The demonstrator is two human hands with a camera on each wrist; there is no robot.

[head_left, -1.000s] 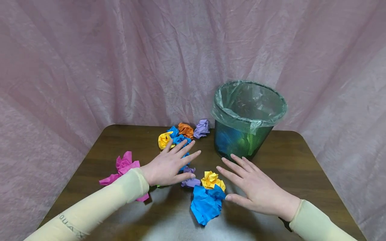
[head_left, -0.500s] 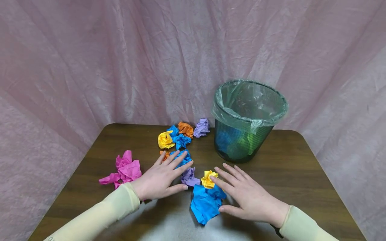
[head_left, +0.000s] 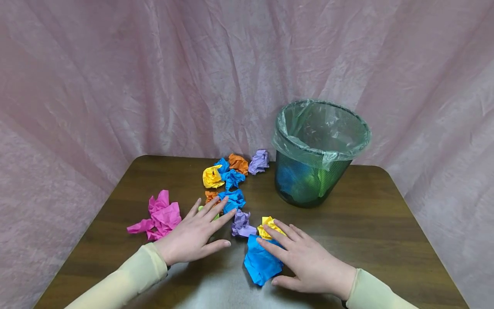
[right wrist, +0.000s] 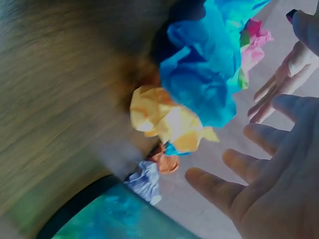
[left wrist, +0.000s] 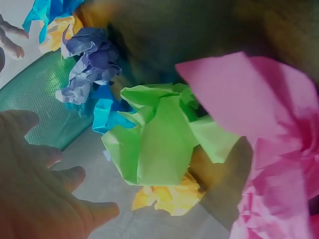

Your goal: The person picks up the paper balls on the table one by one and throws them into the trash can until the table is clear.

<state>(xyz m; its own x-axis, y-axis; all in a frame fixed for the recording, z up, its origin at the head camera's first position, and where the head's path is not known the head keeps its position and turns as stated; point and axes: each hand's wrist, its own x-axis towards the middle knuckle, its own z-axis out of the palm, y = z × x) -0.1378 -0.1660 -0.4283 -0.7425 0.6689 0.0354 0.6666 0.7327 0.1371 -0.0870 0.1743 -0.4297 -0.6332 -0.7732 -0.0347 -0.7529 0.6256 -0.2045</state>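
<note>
With fingers spread and palm down, my left hand hovers over a crumpled green paper, which it mostly hides in the head view. Left of it lies a crumpled pink paper. Just beyond its fingertips are a blue paper ball, an orange one and a purple one. My right hand, also spread and holding nothing, overlaps a large crumpled blue paper and a yellow paper ball in the head view. The right wrist view shows its fingers apart from both.
A mesh wastebasket with a clear bag liner stands at the back right, colored paper inside. Along the back edge of the wooden table lie several more balls, among them a yellow, an orange and a purple one.
Both hands have drawn back toward the person, the left also leftward and the right slightly leftward. The orange and blue balls past the left fingertips have come into view. The papers stay put.
</note>
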